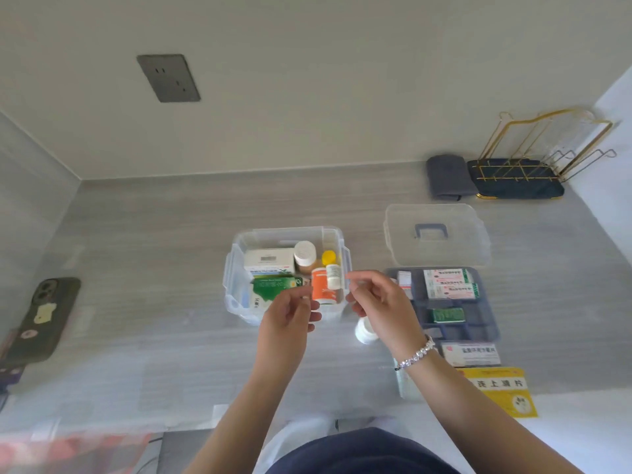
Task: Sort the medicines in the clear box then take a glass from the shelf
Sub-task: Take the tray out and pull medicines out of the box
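Both hands' grips empty, fingers loosely curled: left hand, right hand. They hover over clear box front edge on table. Orange bottle upright inside.

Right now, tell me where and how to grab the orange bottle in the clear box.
Take the orange bottle by its upper body, coming from above. It stands upright near the front right of the clear box, with a small white bottle tight beside it and the box wall in front, so a side approach looks blocked. Pinch front to back and lift straight up.
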{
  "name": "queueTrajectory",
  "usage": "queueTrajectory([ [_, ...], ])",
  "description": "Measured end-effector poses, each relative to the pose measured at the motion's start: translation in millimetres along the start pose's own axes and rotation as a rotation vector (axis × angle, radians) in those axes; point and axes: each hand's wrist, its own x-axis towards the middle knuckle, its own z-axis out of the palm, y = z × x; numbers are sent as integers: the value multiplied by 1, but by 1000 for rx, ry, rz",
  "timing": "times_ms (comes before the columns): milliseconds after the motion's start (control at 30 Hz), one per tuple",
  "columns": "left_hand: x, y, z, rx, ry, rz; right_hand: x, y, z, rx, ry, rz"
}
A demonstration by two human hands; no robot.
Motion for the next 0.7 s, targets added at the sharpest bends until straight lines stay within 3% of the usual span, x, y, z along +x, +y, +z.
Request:
queueTrajectory([
  [167,41,-4,-40,85,-57,-23,20,-6,46,26,51,11],
  [300,73,-10,-58,264,-97,-28,38,-1,69,-165,54,39],
  [433,108,-17,-64,493,-251,-104,61,6,87,-551,-151,134],
  [533,124,-20,-57,536,-367,-168,80,13,101,-787,-326,186],
  [700,135,-27,-51,555,-407,-245,102,30,118,-814,-349,442],
])
